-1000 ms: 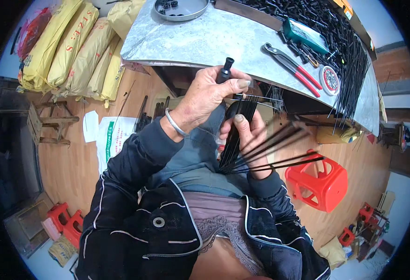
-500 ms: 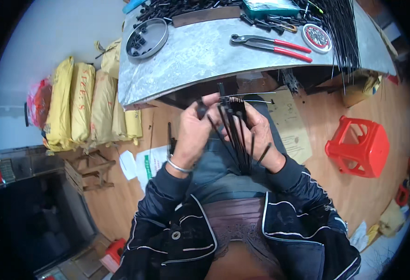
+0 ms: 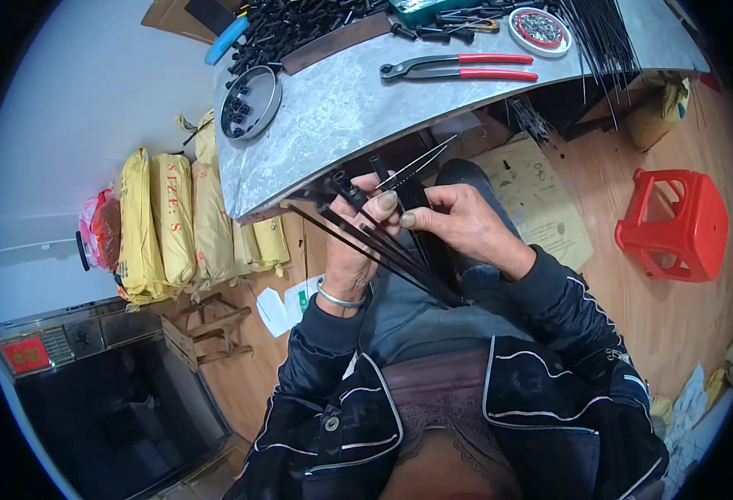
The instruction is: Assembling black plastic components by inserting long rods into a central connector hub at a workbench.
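My left hand point(image 3: 348, 250) is closed round a bundle of thin black rods point(image 3: 395, 267), which looks like an umbrella frame. Thick tube-like ends point(image 3: 346, 187) stick up beside its fingers, and the rods converge low over my lap. My right hand point(image 3: 479, 229) is closed on the other side of the bundle, its thumb tip almost meeting the left thumb. Between the hands, thin metal wire point(image 3: 433, 156) slants up to the right, under the table edge. The fingers behind the rods are partly hidden.
On the grey table point(image 3: 325, 117) lie red-handled pincers point(image 3: 458, 68), a round dish point(image 3: 271, 107) with small black parts, a white dish point(image 3: 541, 52) of small metal bits, and long black rods point(image 3: 604, 42). A red stool point(image 3: 675, 225) stands right; yellow sacks point(image 3: 166, 225) lean left.
The view has turned and shifted. The rods' ends now fan left past my left hand, where they pointed down before. The wire now slants upward, and my thumbs have come close together.
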`<state>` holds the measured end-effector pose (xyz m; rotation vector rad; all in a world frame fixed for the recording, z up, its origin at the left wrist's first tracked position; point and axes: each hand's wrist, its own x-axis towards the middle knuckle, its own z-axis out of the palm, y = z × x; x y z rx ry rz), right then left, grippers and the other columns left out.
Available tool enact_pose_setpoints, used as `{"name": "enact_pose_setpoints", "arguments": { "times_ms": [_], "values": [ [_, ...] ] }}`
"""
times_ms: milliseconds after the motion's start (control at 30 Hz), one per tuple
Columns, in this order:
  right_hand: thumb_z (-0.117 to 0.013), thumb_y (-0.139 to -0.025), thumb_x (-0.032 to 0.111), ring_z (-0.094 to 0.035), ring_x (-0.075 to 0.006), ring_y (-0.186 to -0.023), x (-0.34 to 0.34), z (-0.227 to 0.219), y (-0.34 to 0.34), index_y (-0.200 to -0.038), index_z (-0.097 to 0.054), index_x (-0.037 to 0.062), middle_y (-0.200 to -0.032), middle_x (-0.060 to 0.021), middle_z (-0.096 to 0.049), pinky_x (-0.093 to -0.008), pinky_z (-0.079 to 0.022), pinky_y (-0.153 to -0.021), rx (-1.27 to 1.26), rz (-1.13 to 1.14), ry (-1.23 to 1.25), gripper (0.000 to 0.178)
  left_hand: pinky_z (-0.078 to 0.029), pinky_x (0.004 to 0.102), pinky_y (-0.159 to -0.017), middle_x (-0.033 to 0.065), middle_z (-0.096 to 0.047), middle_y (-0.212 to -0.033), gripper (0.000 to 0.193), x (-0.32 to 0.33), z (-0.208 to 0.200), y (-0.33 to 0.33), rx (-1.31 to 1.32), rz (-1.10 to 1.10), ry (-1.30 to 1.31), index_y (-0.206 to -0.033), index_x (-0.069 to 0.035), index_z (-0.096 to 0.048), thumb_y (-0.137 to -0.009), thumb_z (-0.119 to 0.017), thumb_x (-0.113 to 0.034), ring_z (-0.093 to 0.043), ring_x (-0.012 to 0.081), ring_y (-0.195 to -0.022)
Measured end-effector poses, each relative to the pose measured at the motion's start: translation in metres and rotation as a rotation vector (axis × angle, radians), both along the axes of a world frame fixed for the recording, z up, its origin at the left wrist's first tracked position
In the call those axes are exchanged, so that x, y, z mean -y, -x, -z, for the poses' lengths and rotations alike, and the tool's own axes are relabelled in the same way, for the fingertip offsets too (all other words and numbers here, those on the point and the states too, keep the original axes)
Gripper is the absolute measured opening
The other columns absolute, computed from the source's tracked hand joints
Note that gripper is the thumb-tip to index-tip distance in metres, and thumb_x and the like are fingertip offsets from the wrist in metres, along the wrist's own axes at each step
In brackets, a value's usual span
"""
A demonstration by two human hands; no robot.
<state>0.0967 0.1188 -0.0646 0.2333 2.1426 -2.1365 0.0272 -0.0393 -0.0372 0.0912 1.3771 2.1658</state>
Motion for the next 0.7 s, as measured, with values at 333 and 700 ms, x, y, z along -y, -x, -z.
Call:
{"name": "enact_pose_setpoints", "arguments": {
  "times_ms": [333,700],
  "values": [
    [-0.069,-0.087,0.026,-0.051,-0.0039,-0.063,0.005,0.024,-0.003,-0.086,-0.069,0.0006,-0.072,0.0037,-0.063,-0.0216,-0.04,-0.056,0.074,0.044,0.107,0.025,-0.045,0.0241,-0.051,0.0048,-0.06,-0.079,0.025,-0.005,0.013,-0.006,-0.138,-0.002,-0.022,-0.11,-0.004,-0.058,-0.088,-0.066,-0.009,-0.057,0.0128,-0.064],
    [-0.07,-0.086,0.032,-0.053,-0.0041,-0.065,0.007,0.013,-0.008,-0.084,-0.067,0.0022,-0.077,0.0013,-0.065,-0.0209,-0.042,-0.058,0.129,-0.007,0.397,0.03,-0.037,0.0214,-0.047,-0.0006,-0.059,-0.075,0.028,-0.007,0.004,-0.012,0.014,-0.004,-0.096,-0.106,-0.005,-0.061,-0.084,-0.072,-0.018,-0.052,0.0071,-0.058]
  ]
}}
